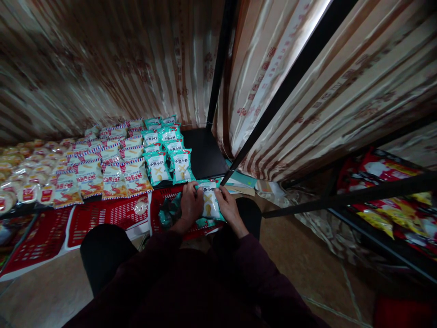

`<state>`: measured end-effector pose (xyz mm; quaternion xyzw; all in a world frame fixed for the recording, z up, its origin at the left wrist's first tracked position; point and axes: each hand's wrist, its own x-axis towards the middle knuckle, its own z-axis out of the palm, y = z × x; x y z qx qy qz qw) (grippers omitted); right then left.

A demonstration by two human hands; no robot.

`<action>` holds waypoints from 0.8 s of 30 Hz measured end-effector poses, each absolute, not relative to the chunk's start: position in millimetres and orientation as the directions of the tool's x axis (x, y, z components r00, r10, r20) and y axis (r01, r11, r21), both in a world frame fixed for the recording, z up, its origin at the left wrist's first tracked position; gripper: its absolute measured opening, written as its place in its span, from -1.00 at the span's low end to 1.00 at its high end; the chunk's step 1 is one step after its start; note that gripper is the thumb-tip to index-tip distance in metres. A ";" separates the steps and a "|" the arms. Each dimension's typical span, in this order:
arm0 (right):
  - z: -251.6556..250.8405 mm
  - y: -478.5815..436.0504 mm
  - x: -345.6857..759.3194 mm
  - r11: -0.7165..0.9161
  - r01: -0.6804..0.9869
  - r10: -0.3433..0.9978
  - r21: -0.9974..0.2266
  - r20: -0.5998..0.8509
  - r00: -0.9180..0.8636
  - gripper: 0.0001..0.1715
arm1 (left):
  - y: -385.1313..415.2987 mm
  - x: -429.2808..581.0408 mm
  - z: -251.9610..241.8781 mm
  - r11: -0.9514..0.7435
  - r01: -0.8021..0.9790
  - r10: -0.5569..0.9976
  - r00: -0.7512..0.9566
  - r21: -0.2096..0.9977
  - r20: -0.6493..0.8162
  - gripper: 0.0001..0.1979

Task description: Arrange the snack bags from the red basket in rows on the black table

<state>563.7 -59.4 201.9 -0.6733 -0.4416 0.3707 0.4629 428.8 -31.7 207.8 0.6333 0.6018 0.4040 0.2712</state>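
Left hand [191, 203] and right hand [229, 209] both pinching teal-white packet [210, 200] by side edges; packet between hands, long axis pointing away from body. Teal packet rows [182, 166] just ahead-left, nearer left hand. Black shelf [209, 152] straight ahead.

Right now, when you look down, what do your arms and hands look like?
My left hand and right hand are bare, without gloves. My long sleeves are dark purple and reach near the wrists. It's too dim to see any pattern.
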 end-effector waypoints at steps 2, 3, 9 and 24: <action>205.5 -59.3 562.6 -0.171 0.229 0.938 -0.958 -0.087 0.336 -0.41 | -30.4 428.7 210.3 -0.153 0.571 0.978 -0.028 0.807 0.205 -0.84; 207.6 -59.3 562.0 -0.169 0.219 0.937 -0.961 -0.088 0.338 -0.41 | -29.9 428.7 211.4 -0.157 0.570 0.978 -0.022 0.807 0.206 -0.84; 213.8 -58.0 560.3 -0.158 0.183 0.925 -0.970 -0.080 0.371 -0.34 | -32.6 428.2 216.2 -0.161 0.527 0.978 -0.028 0.834 0.206 -0.77; 221.9 -56.2 559.0 -0.054 0.298 0.933 -0.953 0.058 0.355 -0.38 | -43.1 431.9 230.4 0.121 0.106 0.988 0.086 0.987 -0.130 -0.46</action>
